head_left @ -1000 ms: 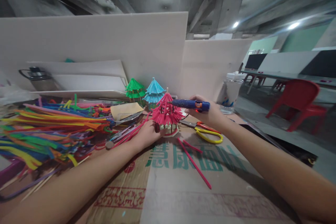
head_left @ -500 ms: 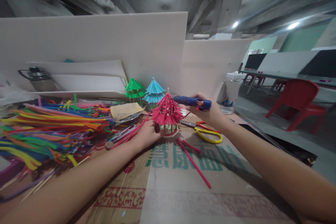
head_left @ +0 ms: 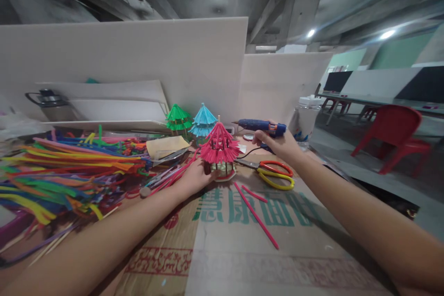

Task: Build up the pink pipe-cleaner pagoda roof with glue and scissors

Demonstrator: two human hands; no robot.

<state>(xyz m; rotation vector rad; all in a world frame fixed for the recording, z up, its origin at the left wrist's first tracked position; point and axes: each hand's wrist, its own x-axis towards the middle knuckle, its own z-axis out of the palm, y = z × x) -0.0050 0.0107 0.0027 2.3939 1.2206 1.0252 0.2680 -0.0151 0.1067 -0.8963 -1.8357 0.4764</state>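
A pink two-tiered model pavilion (head_left: 221, 145) made of pipe cleaners stands on a pale base in the middle, with a thin stick poking from its top. My left hand (head_left: 198, 175) is closed around the left side of that base. To the right, my right hand (head_left: 279, 142) grips a blue hot glue gun (head_left: 258, 125) in the air, its nozzle pointing left and apart from the roof. Below it lie scissors (head_left: 275, 176) with orange and yellow handles. Two pink pipe cleaner pieces (head_left: 256, 215) rest on the cardboard in front of the pavilion.
Green (head_left: 178, 120) and blue model pavilions (head_left: 203, 122) stand behind. Many coloured pipe cleaners (head_left: 79, 162) are heaped at left, near a bottle (head_left: 53, 101). A clear jar (head_left: 305, 118) stands at right. White boards (head_left: 121, 64) wall off the back; a red chair (head_left: 395, 132) is beyond.
My right hand has moved the glue gun up and right, away from the pink roof. The pavilion has tilted slightly in my left hand, its tip shifting left.
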